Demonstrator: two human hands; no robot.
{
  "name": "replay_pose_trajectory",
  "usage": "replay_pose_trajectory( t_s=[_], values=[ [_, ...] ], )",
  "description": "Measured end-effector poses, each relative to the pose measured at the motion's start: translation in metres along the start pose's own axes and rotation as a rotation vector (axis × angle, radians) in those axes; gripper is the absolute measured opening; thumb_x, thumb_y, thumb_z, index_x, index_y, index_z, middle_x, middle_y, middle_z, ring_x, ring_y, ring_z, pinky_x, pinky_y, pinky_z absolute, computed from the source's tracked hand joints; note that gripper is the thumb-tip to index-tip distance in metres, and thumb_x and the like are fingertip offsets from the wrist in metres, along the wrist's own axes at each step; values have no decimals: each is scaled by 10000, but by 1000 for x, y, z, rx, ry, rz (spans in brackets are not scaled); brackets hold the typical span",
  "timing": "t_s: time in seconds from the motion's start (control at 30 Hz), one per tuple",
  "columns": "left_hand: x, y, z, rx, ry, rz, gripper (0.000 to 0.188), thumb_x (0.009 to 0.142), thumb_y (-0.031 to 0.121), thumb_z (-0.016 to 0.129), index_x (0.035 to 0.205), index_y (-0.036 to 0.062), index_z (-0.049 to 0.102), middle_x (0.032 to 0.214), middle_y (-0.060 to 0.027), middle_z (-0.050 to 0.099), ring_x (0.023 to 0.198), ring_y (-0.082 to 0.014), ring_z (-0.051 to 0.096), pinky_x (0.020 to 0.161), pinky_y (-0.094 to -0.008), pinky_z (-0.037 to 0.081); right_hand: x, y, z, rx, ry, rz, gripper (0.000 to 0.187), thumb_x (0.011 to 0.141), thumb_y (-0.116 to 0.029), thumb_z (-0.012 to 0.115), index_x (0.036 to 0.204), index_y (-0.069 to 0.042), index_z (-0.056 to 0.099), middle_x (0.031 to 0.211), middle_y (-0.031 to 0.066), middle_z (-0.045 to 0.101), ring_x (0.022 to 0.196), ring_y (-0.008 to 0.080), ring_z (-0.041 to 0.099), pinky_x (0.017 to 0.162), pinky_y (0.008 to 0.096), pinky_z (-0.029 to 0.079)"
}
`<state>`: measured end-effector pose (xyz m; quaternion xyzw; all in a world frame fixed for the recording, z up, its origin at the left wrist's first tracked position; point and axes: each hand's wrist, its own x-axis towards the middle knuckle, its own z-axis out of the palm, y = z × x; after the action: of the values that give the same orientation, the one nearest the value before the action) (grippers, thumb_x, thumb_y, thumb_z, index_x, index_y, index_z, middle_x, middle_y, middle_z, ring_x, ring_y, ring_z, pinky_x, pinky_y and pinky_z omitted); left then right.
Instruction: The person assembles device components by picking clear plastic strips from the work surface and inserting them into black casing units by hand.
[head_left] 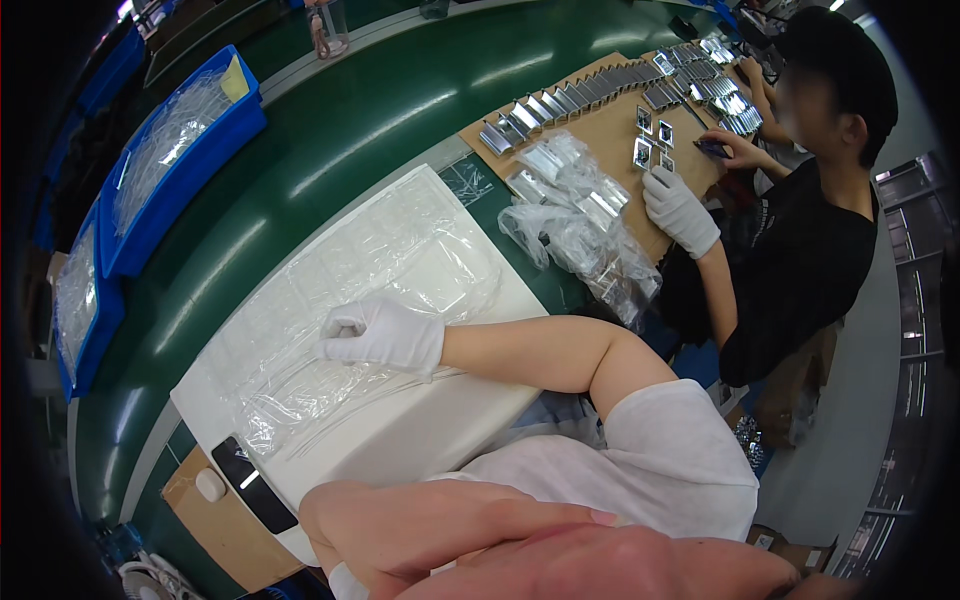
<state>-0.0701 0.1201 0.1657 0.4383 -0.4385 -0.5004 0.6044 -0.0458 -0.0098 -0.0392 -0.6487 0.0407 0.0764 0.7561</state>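
- Far left: two blue bins, upper bin (190, 200) and lower bin (110, 322), both loaded with clear plastic, on or by a curved green surface (340, 140).
- Next, a piece of cardboard (215, 530) with a small white round thing (210, 484) on it.
- Then a white platform (480, 410) with a dark panel (250, 478) at its lower left corner. Clear plastic film (350, 265) is spread across it, all wrinkly and shiny.
- Of the hands, the gloved right hand (380, 335) is on that film, fingers curled in. Can't tell if it's actually pinching any.
- Bottom edge: bare skin (420, 525) right up by the lens. Can't make out the left hand there, so no clue whether it's spread or closed.
- Right of the platform: bagged metal parts (590, 205), then a row of shiny metal pieces (590, 90) on brown board (610, 140).
- Far right: a co-worker (820, 250) in black, gloved hand (682, 212) at some square metal pieces (655, 140), the bare one around a dark-handled tool (712, 149).
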Motion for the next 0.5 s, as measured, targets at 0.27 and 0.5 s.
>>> replay_pose_trajectory(
  t_s=[0.27,0.5],
  values=[
    [1,-2,-2,-5,-5,2,163,989,77,596,1063,-30,694,1118,-158,715,1045,-260,695,980,-322,534,0,-1,1,-2,6,9,152,908,-199,757,905,-51,725,746,-13,614,680,89,485,659,225,429],
    [1,-3,-4,-5,-13,5,168,989,78,598,1072,-35,692,1120,-159,713,1044,-262,694,976,-324,535,0,-1,-1,0,-12,15,156,908,-208,759,906,-56,725,750,-12,615,682,94,490,661,226,430]
  ],
)
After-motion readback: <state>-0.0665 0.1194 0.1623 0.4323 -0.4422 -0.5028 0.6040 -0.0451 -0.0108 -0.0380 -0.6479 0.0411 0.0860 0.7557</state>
